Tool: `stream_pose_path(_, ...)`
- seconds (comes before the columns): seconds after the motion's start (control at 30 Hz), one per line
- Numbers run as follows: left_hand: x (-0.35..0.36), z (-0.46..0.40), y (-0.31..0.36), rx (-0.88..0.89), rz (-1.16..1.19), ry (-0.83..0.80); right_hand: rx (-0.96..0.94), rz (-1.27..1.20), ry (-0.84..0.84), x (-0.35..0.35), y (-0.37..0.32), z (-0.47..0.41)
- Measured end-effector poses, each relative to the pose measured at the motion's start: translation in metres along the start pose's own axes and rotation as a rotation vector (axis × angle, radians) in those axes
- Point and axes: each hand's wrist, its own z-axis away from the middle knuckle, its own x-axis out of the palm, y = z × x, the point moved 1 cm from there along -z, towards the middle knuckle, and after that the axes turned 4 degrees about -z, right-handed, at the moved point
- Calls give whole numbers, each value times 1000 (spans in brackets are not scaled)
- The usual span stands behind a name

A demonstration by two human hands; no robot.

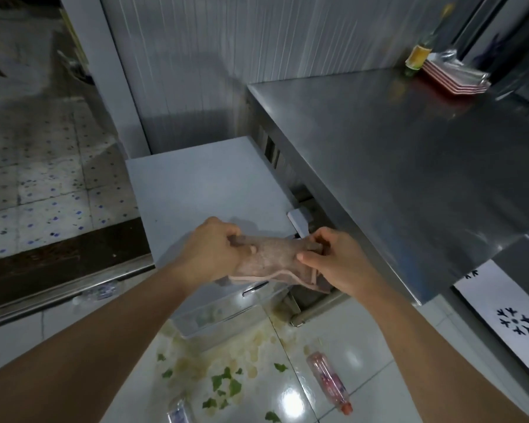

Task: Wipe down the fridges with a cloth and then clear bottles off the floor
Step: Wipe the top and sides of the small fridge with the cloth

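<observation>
A brownish cloth [272,264] is stretched between both hands above the front of a low white fridge [202,184]. My left hand [211,251] pinches its left corner and my right hand [339,261] pinches its right corner. On the white floor tiles lie a pink-labelled plastic bottle with a red cap [329,378], a clear bottle [179,412] at the bottom edge, and a clear bottle with a blue label [100,291] by the metal door sill. A taller steel fridge [409,154] stands to the right.
Green leaf scraps and yellowish stains [226,380] litter the floor in front of the white fridge. A glass bottle of yellow liquid [419,54] and stacked red-and-white trays [454,79] sit at the steel top's far end. A doorway with speckled tiles [43,190] opens at left.
</observation>
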Motion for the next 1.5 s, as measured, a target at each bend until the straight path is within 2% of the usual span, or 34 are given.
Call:
stream_pose_path(0.07, 2, -8, 0, -35, 78, -49, 2, 31, 52, -4, 2, -4)
stream_pose_path(0.2, 18, -28, 0, -10, 72, -10, -8, 154, 189, 4, 6, -27)
stream_pose_path(0.3, 29, -42, -9, -39, 37, 11, -26, 563, 244, 21, 14, -41)
stream_pose_path(0.37, 29, -49, -21, -24, -49, 40, -163, 699, 190, 35, 21, -42)
stream_pose_path(0.47, 27, -57, -37, 30, -222, 67, -353, 760, -10, 56, 43, -43)
stream_pose_path(0.57, 23, -67, -51, 30, -348, 134, -398, 879, -72, 62, 62, -53)
stream_pose_path(0.9, 15, -109, -82, 14, -500, 195, -272, 782, -85, 76, 17, -174)
stream_pose_path(1.0, 10, -114, -84, 25, -475, 208, -302, 812, -67, 67, 21, -158)
stream_pose_path(1.17, -6, -135, -87, -23, -438, 297, -163, 852, 135, 52, 24, -111)
stream_pose_path(1.27, -16, -154, -95, -69, -506, 314, -39, 833, 38, 56, 10, -122)
stream_pose_path(1.4, -29, -175, -107, -151, -521, 293, 24, 770, 50, 74, 3, -149)
stream_pose_path(1.5, -35, -182, -113, -140, -549, 271, 21, 746, 33, 83, 5, -174)
